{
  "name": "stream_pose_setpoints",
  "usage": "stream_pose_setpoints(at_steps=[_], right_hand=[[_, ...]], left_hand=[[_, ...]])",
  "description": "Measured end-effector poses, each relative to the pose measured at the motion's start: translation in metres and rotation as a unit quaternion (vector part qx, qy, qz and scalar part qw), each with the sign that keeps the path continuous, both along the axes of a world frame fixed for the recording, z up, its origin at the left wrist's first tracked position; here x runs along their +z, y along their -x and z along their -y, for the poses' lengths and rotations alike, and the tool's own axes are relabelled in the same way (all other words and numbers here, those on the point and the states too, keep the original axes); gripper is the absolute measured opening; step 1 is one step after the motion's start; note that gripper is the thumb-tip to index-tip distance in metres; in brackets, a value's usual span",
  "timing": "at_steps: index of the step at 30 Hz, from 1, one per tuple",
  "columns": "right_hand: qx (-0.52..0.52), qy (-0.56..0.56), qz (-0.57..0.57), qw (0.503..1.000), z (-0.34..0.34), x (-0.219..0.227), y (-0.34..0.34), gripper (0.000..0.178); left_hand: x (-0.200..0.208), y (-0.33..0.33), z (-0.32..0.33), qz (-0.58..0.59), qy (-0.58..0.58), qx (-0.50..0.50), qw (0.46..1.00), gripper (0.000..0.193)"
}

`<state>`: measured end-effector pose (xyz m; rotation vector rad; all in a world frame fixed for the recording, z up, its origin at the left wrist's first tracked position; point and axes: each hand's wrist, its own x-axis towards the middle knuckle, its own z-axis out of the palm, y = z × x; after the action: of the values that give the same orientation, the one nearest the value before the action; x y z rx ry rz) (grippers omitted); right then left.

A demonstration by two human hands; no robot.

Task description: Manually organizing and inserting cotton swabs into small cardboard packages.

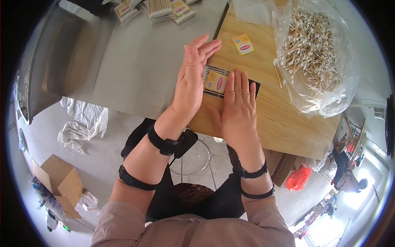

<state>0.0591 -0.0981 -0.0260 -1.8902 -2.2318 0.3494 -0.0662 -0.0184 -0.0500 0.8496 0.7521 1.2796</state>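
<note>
Pale workroom floor [111,164] all around, with an open cardboard box [69,181] down to the left. Above it, a grey table [131,70] alongside the left edge of a wood-grain worktop [284,131]. Toward the worktop's far right corner, a clear bag [325,108] heaped with loose cotton swabs [312,45]. At the far edge of the grey table, swab packs [159,9] in a loose group.

Near the worktop's front left corner, left hand [190,82] upright on its side, fingers slightly parted and gently bent, gripping nothing; right hand [239,110] palm down, fingers straight and nearly together, thumb spread, no pinch visible. Pressure of either impossible to tell.

Between them, flat by the worktop's left edge and partly under the right fingers, a swab packet [214,81], sticks running roughly left to right beneath a yellow card. Cannot tell whether sleeved in plastic. Probably light, with stiff thin sticks apt to roll, soft cotton ends, card prone to slip. Best held along the outermost sticks, card pressed flat, cotton ends spared.

Just right of the fingers, part of a black piece [258,89]; farther back, a loose yellow card [243,44].
</note>
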Motion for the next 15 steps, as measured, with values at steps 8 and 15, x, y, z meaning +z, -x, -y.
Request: stream_pose_setpoints(at_steps=[8,15], right_hand=[[-0.042,0.008,0.017,0.999,-0.001,-0.006,0.014,0.090],[-0.045,-0.016,-0.075,0.996,0.002,0.008,-0.006,0.079]], left_hand=[[-0.001,0.000,0.000,-0.053,-0.023,-0.011,0.998,0.073],[0.008,-0.004,-0.003,-0.090,-0.013,-0.006,0.996,0.074]])
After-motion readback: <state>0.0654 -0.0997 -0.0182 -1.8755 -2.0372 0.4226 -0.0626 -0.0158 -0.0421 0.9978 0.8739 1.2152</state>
